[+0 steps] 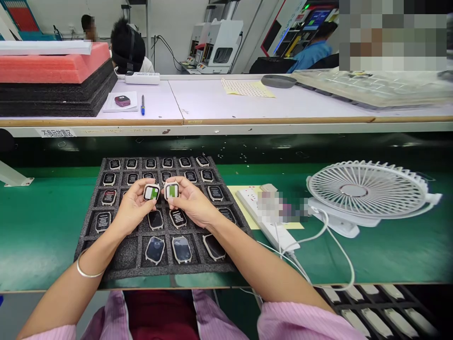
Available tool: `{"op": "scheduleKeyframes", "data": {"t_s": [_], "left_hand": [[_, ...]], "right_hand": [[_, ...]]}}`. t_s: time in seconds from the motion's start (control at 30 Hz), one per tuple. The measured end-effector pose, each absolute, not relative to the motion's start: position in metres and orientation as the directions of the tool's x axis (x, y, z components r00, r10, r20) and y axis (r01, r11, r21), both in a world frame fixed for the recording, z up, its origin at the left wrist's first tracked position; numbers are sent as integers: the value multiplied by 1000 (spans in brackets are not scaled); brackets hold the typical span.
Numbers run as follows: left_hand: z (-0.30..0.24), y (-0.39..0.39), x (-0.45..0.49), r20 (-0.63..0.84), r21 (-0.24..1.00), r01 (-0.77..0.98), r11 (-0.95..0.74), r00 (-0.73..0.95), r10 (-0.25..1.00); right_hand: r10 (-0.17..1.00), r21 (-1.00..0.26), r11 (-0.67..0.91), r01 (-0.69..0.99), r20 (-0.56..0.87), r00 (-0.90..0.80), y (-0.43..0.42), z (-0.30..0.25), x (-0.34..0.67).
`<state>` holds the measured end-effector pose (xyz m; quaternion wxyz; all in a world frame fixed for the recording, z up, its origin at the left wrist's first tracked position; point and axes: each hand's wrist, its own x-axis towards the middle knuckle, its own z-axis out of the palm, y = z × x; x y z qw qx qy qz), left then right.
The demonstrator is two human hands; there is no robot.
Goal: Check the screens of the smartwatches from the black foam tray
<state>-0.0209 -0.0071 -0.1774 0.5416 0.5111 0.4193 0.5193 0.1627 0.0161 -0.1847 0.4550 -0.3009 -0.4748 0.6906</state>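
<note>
My left hand (135,206) pinches a smartwatch case (151,192) whose lit screen shows white and green blocks. Close beside it, my right hand (191,200) grips a second smartwatch case (171,190) with a similar white and green screen. Both are held just above a black foam tray (123,255) on the green bench. Rows of strapless watch cases lie in its compartments; many screens show white text, while a few in the nearest row, such as one watch case (181,249), look dark. My hands and forearms hide some compartments.
Right of the tray are a white power strip (244,200) with cables and a white fan (354,191) lying face up. A raised shelf (201,101) behind carries stacked foam (53,71), a pen (142,105) and clear trays (382,89). Several people sit beyond.
</note>
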Motion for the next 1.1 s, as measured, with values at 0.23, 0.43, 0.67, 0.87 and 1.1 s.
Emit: {"op": "scheduleKeyframes", "data": {"t_s": [0.23, 0.43, 0.67, 0.87, 1.1], "left_hand": [[-174, -9, -21, 85, 994, -79, -77, 95, 992], [-173, -9, -21, 102, 994, -37, -100, 59, 993], [-174, -8, -21, 125, 992, -36, -123, 63, 990], [-174, -8, -21, 120, 992, -58, -115, 86, 989], [-177, -7, -21, 96, 991, -99, -86, 101, 990]], "right_hand": [[927, -935, -150, -320, -20, -375, 15, -180, 162], [922, -949, -144, -279, -26, -386, 15, -182, 164], [914, -947, -129, -293, 1, -405, 15, -183, 163], [911, -944, -121, -307, 17, -411, 17, -183, 163], [922, -946, -103, -307, 25, -386, 16, -179, 162]]}}
